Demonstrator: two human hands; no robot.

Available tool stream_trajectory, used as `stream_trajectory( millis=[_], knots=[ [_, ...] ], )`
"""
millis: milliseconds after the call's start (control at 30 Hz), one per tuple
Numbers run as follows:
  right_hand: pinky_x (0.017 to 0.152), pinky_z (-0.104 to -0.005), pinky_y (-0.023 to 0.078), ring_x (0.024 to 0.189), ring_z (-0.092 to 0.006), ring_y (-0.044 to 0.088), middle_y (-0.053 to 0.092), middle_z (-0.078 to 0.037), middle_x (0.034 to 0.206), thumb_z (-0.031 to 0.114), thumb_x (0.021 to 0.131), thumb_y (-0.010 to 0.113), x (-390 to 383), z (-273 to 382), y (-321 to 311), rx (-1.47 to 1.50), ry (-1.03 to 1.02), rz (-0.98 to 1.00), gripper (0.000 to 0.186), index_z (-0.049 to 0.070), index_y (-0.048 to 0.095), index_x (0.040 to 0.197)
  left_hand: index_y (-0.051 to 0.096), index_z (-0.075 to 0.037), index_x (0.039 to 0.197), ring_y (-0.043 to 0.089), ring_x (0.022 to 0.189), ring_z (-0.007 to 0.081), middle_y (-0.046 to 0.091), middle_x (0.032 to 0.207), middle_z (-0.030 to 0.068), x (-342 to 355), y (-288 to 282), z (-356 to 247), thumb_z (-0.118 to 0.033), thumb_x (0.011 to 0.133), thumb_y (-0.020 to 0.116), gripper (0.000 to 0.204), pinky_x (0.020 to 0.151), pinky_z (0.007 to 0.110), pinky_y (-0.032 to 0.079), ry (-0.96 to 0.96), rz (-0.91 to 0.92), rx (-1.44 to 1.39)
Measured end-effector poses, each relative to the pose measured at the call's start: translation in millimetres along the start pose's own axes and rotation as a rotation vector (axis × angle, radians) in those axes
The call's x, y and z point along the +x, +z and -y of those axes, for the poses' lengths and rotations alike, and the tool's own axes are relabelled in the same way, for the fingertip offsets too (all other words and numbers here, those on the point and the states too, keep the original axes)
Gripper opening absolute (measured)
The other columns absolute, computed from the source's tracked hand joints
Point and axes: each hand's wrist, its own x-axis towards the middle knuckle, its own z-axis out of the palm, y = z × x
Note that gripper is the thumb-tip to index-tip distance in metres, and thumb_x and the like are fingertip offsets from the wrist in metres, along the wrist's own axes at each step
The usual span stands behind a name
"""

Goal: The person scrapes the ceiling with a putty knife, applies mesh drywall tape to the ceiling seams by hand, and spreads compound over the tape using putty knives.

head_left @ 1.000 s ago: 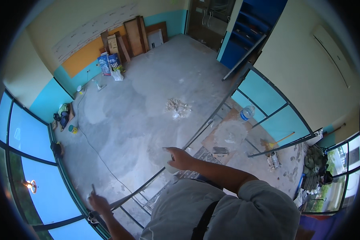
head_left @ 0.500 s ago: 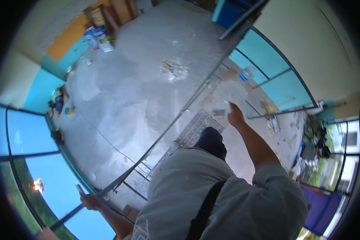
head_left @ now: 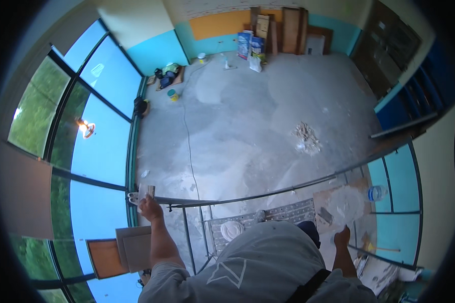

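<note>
1. Left hand [head_left: 149, 207]: fingers closed on a small pale tile piece [head_left: 145, 191], held at the scaffold rail [head_left: 268, 189] end beside the window frame [head_left: 131, 166]. Keep grip firm; drop-off beyond.
2. Right hand [head_left: 343, 236]: low by the platform [head_left: 268, 217]; finger state cannot be told. Little room inside the rails.

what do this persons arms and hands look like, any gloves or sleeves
Both hands are bare, with no gloves: the left hand and the right hand. Both forearms are uncovered too. Short sleeves of a light grey shirt, with a pale line marking on it, end at the upper arms. A dark strap crosses the shirt. No watch or ring can be made out.
</note>
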Motion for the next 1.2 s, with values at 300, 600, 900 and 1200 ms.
stream_trajectory(
  millis=[300,600,900,1200],
  knots=[
    [0.097,-0.0420,0.044,0.112,-0.0370,0.055,0.056,-0.022,0.120,0.004,0.080,0.056,-32.4,43.1,13.8,-0.338,0.018,0.298,0.039,-0.002,0.052,0.118,0.055,-0.006,0.122,0.053,0.104,0.0347,0.054,0.116,0.0128,-22.1,-12.9,-9.5,-0.015,0.087,0.051,0.037,0.077,0.051,0.049,0.050,-0.033,-0.065],
    [0.067,-0.0453,0.055,0.082,-0.0328,0.066,0.063,-0.018,0.094,0.015,0.089,0.043,-15.3,88.9,51.8,-0.298,-0.243,0.347,0.022,0.002,0.059,0.098,0.060,-0.006,0.104,0.060,0.097,0.0351,0.062,0.105,0.0170,2.3,1.0,13.6,-0.042,0.078,0.069,0.045,0.081,0.047,0.050,0.097,-0.040,0.029],
    [0.066,-0.0464,0.055,0.080,-0.0346,0.068,0.067,-0.021,0.089,0.013,0.086,0.045,-40.0,91.3,37.8,-0.235,-0.182,0.353,0.024,-0.001,0.063,0.091,0.066,0.003,0.094,0.060,0.095,0.0371,0.063,0.100,0.0170,13.5,-2.3,3.3,-0.045,0.082,0.061,0.049,0.079,0.047,0.053,0.341,-0.030,0.109],
    [0.075,-0.0451,0.054,0.090,-0.0366,0.067,0.065,-0.023,0.100,0.014,0.086,0.049,-68.7,54.5,-0.7,-0.140,0.176,0.349,0.025,-0.003,0.062,0.100,0.043,-0.005,0.134,0.056,0.106,0.0391,0.050,0.119,0.0202,0.9,-73.7,-59.2,-0.057,0.081,0.060,0.077,0.081,0.052,0.050,0.119,0.013,0.042]
  ],
)
